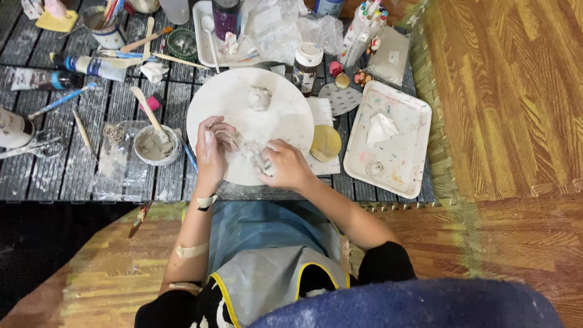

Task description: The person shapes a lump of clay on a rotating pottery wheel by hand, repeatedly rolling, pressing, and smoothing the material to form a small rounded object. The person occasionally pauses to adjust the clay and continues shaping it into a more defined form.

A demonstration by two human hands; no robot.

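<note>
White clay point(250, 152) sits between my two hands, on the near part of the round white board point(285, 109). My left hand point(211, 153) has its fingers curled around one side of the lump. My right hand point(285, 165) presses down on the other side, fingers bent over it. Both hands are closed on the clay, close together but not touching.

I think soft, slow squeezes work best, so the lump does not crack. I should keep it over the board, not the dark surface point(73, 158). A small clay shape point(259, 97) stands further back on the board, so I must not bump it. The little bowl point(155, 146) with a stick in it is just beside my left hand.
</note>
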